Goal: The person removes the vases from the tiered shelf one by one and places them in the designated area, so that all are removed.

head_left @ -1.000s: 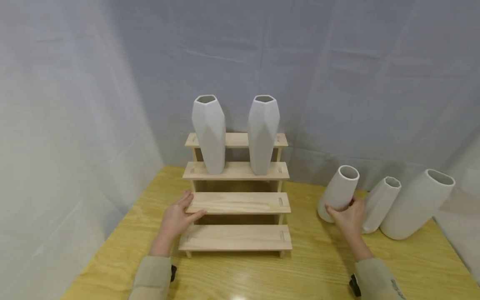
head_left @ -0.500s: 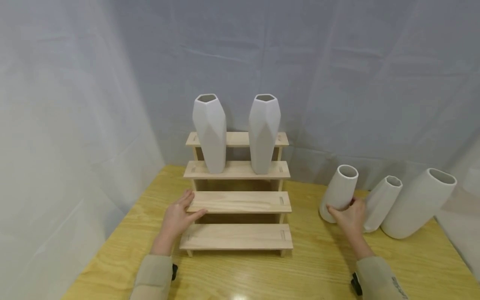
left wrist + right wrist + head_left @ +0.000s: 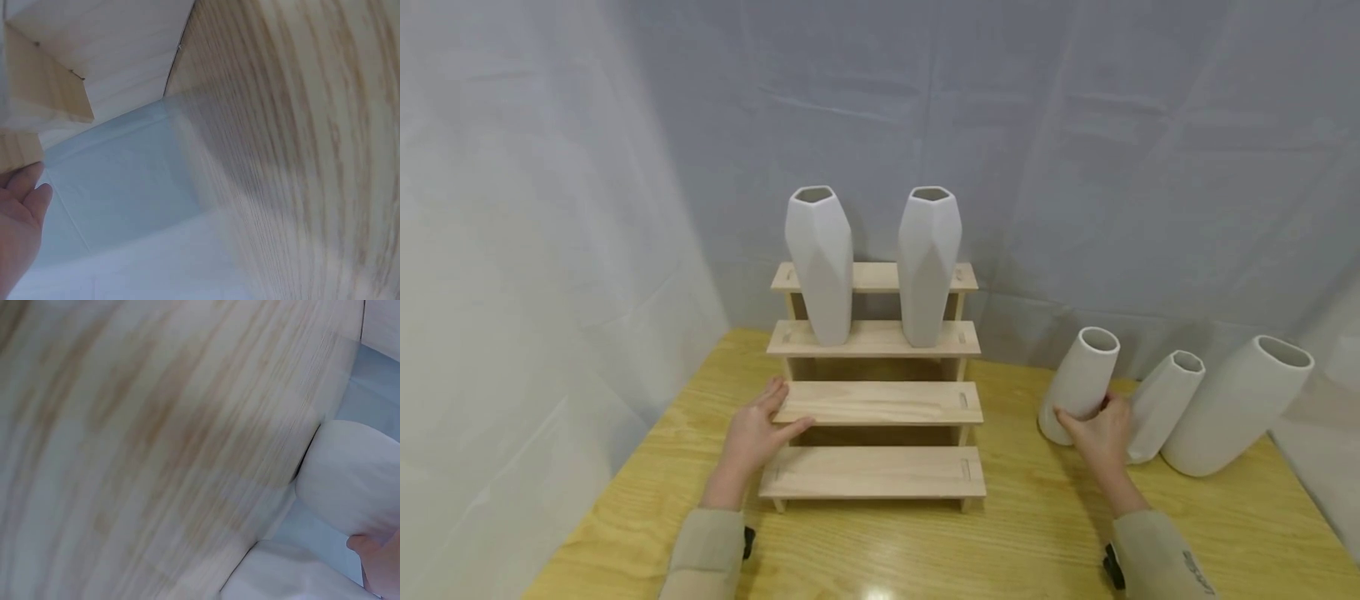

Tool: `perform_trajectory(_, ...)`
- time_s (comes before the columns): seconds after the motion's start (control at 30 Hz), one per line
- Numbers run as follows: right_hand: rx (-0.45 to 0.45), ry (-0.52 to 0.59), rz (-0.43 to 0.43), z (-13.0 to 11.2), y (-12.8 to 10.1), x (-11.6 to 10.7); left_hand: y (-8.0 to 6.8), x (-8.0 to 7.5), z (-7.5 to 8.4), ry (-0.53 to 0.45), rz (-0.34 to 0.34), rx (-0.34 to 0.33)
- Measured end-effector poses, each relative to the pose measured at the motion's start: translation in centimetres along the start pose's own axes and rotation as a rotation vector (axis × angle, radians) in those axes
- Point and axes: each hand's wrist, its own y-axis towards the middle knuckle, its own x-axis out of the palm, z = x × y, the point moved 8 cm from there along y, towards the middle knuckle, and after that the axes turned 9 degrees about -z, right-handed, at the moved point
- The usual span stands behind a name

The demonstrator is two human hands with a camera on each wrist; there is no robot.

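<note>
1. Two tall white faceted ceramic vases (image 3: 820, 265) (image 3: 928, 265) already stand on the stepped pale wooden shelf (image 3: 877, 403).
2. At 3 o'clock, three remain on the yellow wooden table (image 3: 1015, 533).
3. Right hand (image 3: 1099, 433), fingers curled, grips the round white ceramic vase (image 3: 1078, 385).
4. Left hand (image 3: 754, 435), fingers straight, rests on the shelf.

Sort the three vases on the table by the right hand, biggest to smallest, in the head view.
1. Far-right vase, biggest.
2. Held vase, gripped by the right hand.
3. Middle vase, looks smallest, though the hand hides part of it.

White vases (image 3: 820, 262), pale wooden stepped stand (image 3: 876, 404), yellow grained table (image 3: 1030, 533), grey backdrop (image 3: 1075, 167).
</note>
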Motion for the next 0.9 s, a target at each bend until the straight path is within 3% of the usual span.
perform_trajectory(0.47, 0.009, -0.038, -0.025, -0.1, -0.1, -0.2, 0.1, 0.0, 0.1, -0.010, -0.005, -0.004)
perform_trajectory(0.9, 0.114, 0.061, -0.074, -2.0, -2.1, -2.4, 0.0, 0.0, 0.2, 0.004, -0.007, 0.007)
